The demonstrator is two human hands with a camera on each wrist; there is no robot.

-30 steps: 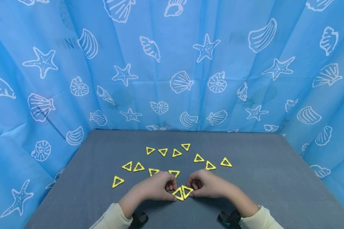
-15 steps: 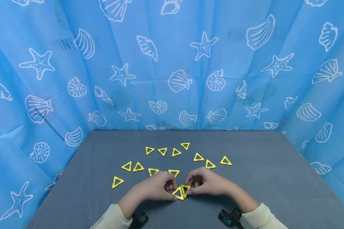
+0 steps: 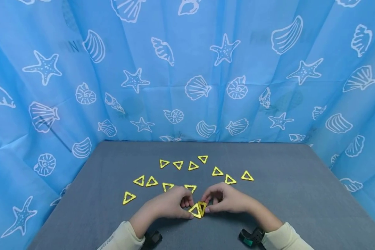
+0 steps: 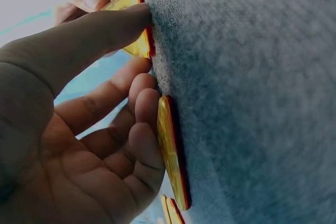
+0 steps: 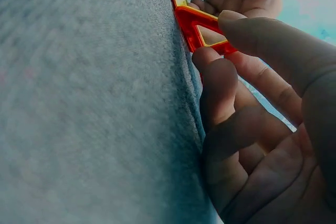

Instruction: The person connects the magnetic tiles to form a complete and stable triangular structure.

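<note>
A blue curtain printed with white seashells hangs behind the grey table. Over the table's near part, about its middle, the left hand pinches one yellow triangle between thumb and fingers, while the right hand pinches a second triangle, tilted with its red underside showing and one edge against the first; twelve loose triangles lie scattered left to right across the table's middle.
</note>
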